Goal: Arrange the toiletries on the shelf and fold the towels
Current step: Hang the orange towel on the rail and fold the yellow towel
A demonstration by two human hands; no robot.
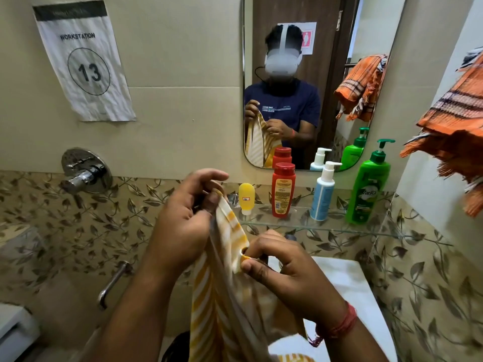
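Towel first: the yellow-and-white striped towel (pixel 224 296) hangs in front of the person, above the white basin (pixel 350 288), gathered into a loose rope and not spread flat. The left hand (pixel 183 215) pinches its top edge, held higher, while the right hand (pixel 285 267) pinches another bit of hem lower and to the right; the two hands are near each other but not touching, each clamped on cloth. Motion blur hides exactly which corners they hold, so I cannot tell whether these are matching corners. That is the main risk, as I judge it: if the pinched points are not true corners, the fold comes out skewed and has to be redone. Both grips are fingertip pinches on a thin edge, so a sharp shake to open the cloth could pull it free and drop it into the basin or onto the floor, where it may get wet. On the glass shelf (pixel 392 232) just behind stand a small yellow tube (pixel 246 198), a red bottle (pixel 283 190), a white pump bottle (pixel 322 192) and a green pump bottle (pixel 368 186), upright in a row. Swinging the towel forward could clip the yellow tube or red bottle, the nearest ones, and topple them. An orange towel (pixel 454 142) hangs bunched at the right, apparently not yet folded.
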